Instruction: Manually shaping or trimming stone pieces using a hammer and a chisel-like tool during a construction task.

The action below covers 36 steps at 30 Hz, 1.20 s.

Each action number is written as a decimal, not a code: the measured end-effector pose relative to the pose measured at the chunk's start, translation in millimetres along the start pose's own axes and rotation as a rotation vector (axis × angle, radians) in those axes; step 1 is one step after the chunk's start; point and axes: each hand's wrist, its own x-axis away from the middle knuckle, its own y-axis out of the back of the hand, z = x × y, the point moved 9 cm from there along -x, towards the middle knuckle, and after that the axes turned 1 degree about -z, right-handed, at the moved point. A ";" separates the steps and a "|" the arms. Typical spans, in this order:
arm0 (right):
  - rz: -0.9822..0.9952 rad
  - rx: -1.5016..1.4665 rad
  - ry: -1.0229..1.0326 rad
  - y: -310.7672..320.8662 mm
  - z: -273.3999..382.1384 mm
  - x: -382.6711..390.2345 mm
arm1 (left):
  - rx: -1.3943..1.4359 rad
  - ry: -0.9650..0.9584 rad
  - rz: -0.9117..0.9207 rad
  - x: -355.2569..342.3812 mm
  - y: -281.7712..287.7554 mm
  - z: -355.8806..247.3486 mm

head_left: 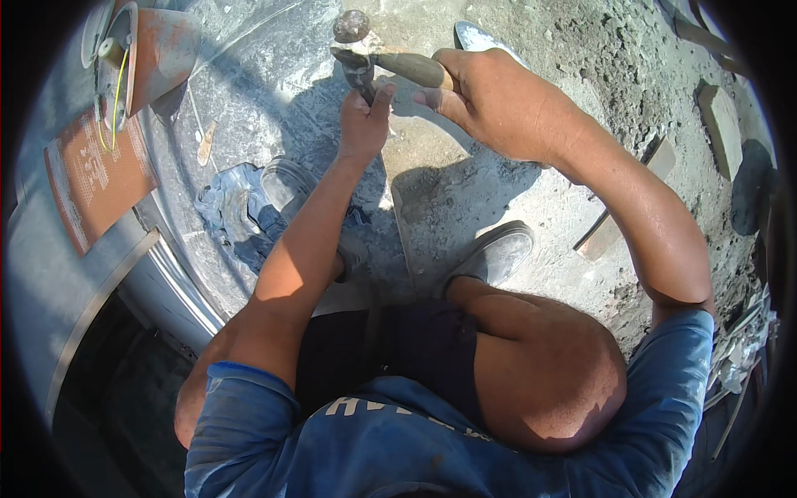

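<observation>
My right hand [506, 104] is closed around the wooden handle of a hammer [413, 70], held over the dusty floor at the top of the view. The hammer's head has a rounded, rusty brown end pointing up. My left hand [365, 124] grips a dark metal piece [360, 79] just below the hammer's head, thumb pointing up. Whether that piece is separate or the lower part of the hammer's head, I cannot tell. Beyond my right hand lies a pale blue-white object with a rounded end [481, 37], partly hidden by the hand.
A crumpled blue cloth [237, 212] lies left of my left forearm. Further left are a reddish bucket-like container [162, 58] with a yellow-green wire and a perforated brown block [100, 178]. Rubble and a stone slab [721, 131] lie at right. My right shoe [502, 253] rests on the floor.
</observation>
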 end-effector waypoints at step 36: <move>0.038 -0.118 -0.011 -5.1 -17.1 -1.6 | 0.058 0.063 -0.044 1.8 0.6 6.0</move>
